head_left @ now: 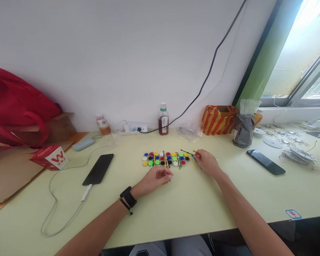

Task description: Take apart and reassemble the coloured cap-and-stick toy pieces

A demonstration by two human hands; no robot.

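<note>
Small round caps (pixel 157 162) in white, red, blue, yellow, green and black stand in short rows on the table. Bundles of thin coloured strips (pixel 165 159) lie across them, splitting them into groups. My right hand (pixel 206 162) is at the right end of the rows, its fingers pinched by a thin red strip (pixel 196 152); loose black, blue and yellow strips lie around the fingertips. The fingers partly hide what they grip. My left hand (pixel 157 177) rests on the table just in front of the caps, loosely curled, with nothing visible in it.
A dark bottle (pixel 163 121) and a power strip (pixel 134 128) stand along the wall. At left lie a phone (pixel 98 170) on a cable and a red box (pixel 50 157). To the right are a striped bag (pixel 219 120), another phone (pixel 266 162) and stacked tags (pixel 300 156).
</note>
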